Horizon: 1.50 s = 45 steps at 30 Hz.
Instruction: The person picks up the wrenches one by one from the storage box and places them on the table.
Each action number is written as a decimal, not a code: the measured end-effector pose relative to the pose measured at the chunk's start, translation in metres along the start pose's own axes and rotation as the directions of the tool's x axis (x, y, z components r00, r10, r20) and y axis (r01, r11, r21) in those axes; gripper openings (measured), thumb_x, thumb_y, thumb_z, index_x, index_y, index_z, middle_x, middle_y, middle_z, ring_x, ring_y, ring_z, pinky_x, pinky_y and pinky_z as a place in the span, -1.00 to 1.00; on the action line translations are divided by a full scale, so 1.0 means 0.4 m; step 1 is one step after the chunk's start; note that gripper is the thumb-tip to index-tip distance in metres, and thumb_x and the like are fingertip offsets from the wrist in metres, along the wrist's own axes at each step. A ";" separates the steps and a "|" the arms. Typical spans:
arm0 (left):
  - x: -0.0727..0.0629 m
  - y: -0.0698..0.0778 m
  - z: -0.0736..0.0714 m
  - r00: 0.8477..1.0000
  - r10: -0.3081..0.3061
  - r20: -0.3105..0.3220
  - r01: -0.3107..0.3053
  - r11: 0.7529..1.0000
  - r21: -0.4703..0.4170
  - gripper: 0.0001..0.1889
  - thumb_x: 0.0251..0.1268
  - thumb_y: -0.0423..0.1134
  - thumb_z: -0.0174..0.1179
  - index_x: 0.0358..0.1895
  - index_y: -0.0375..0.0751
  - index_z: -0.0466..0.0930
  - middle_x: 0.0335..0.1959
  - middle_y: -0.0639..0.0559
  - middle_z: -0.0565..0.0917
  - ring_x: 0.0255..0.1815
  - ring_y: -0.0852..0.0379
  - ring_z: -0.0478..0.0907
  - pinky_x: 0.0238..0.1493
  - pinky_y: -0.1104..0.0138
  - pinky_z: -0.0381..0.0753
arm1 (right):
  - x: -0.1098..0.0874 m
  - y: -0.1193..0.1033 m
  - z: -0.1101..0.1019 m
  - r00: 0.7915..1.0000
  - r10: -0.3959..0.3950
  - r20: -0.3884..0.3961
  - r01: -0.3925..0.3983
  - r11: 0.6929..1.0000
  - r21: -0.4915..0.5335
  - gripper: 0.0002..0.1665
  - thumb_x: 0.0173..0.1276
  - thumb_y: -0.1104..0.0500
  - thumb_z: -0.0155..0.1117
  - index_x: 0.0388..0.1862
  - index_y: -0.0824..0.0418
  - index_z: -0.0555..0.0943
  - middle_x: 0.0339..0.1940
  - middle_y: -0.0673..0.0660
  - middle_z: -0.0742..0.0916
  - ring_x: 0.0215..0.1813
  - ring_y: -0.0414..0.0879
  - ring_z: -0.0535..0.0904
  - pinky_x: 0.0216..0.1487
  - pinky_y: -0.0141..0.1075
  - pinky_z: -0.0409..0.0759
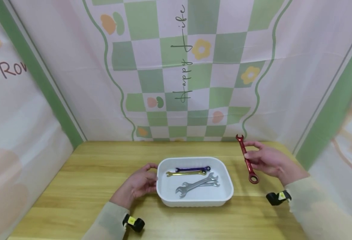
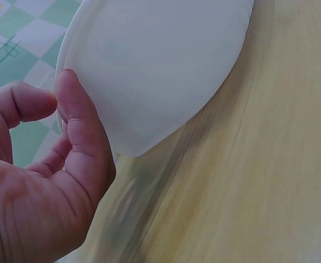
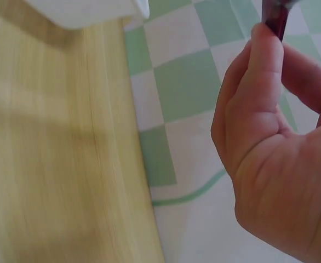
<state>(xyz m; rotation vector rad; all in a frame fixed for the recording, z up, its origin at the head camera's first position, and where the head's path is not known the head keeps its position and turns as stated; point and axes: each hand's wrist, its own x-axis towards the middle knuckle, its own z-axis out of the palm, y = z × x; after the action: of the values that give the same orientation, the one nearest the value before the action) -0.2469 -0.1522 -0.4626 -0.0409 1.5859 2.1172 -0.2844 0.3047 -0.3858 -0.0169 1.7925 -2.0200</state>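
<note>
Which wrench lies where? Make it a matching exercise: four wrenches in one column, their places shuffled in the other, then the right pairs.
Wrenches
1. red wrench
2. gold wrench
3. purple wrench
4. larger silver wrench

Places
A. in the white tray, lying across the thinner silver wrench
B. in the tray, nearest its far wall
C. outside the tray, held by the right hand
D. in the tray, between the purple and silver wrenches

Pairs: 1-C, 2-D, 3-B, 4-A
</note>
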 end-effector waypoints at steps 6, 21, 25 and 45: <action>-0.003 0.000 0.001 1.000 0.000 -0.001 0.000 1.000 0.000 -0.37 0.09 -0.55 0.08 0.30 -0.26 0.22 -0.32 -0.14 0.53 -0.42 0.09 0.49 -0.37 0.31 0.61 | -0.018 0.005 -0.056 1.000 0.005 0.002 -0.005 1.000 0.014 -0.49 0.40 0.45 0.15 0.20 0.03 0.34 -0.30 0.08 0.62 -0.33 -0.14 0.60 -0.28 -0.31 0.63; 0.004 0.009 0.004 1.000 0.000 0.013 0.001 1.000 -0.008 -0.38 0.09 -0.56 0.07 0.30 -0.25 0.23 -0.31 -0.15 0.53 -0.40 0.08 0.50 -0.35 0.29 0.64 | -0.061 0.014 -0.176 0.999 0.003 0.036 0.000 0.997 -0.079 -0.53 0.44 0.45 0.08 0.14 -0.05 0.41 -0.24 0.10 0.58 -0.30 -0.13 0.59 -0.23 -0.27 0.66; 0.003 0.009 0.001 1.000 -0.001 0.011 0.001 1.000 -0.003 -0.38 0.10 -0.55 0.08 0.30 -0.24 0.23 -0.31 -0.15 0.53 -0.40 0.08 0.50 -0.36 0.29 0.63 | -0.068 0.023 -0.193 0.999 0.023 0.040 -0.019 0.994 -0.112 -0.55 0.44 0.44 0.09 0.13 -0.03 0.40 -0.23 0.12 0.58 -0.30 -0.12 0.60 -0.22 -0.25 0.67; 0.002 -0.001 0.000 1.000 -0.005 0.003 0.005 1.000 -0.007 -0.38 0.08 -0.54 0.10 0.29 -0.23 0.22 -0.36 -0.13 0.53 -0.43 0.09 0.50 -0.39 0.30 0.63 | -0.068 0.138 -0.184 0.988 0.101 -0.114 -0.137 0.912 -0.386 -0.38 0.28 0.41 0.28 0.24 0.39 0.23 -0.28 0.22 0.61 -0.35 -0.01 0.63 -0.33 -0.14 0.71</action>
<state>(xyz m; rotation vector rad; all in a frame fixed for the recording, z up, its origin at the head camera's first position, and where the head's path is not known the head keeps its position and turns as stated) -0.2474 -0.1518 -0.4631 -0.0437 1.5753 2.1179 -0.2642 0.3794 -0.4426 0.0643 2.1746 -1.5710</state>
